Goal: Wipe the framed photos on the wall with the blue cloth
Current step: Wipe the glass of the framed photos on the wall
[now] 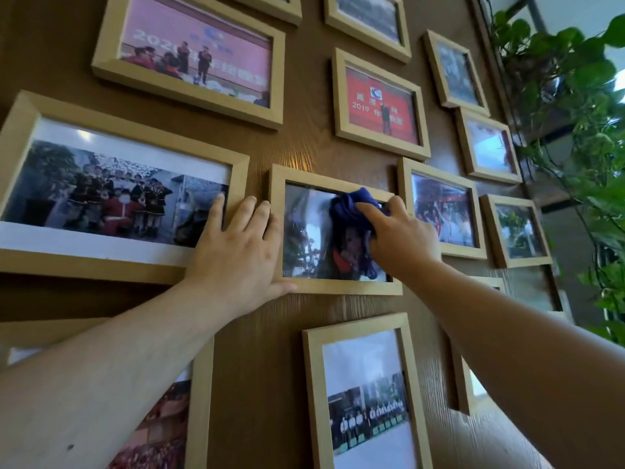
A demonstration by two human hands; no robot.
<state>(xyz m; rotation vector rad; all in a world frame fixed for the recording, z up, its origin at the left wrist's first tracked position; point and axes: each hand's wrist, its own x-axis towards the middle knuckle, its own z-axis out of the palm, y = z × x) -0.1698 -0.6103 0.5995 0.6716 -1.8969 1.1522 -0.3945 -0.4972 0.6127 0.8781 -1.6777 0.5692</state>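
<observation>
A small framed photo (pixel 277 184) in a light wooden frame hangs at the centre of a brown wood-grain wall. My right hand (pixel 402 238) presses a bunched blue cloth (pixel 351 214) against the right half of its glass. My left hand (pixel 236 255) lies flat with fingers spread on the frame's left edge, its thumb along the bottom edge, and its fingertips reach the right side of the large framed photo (pixel 111 194) on the left. The cloth and my right hand hide part of the picture.
Several more wooden-framed photos hang all around: a pink one (pixel 192 55) above left, a red one (pixel 382 103) above, one (pixel 443 211) right beside the centre frame, one (pixel 365 394) below. A leafy green plant (pixel 581 106) on shelving stands at the right edge.
</observation>
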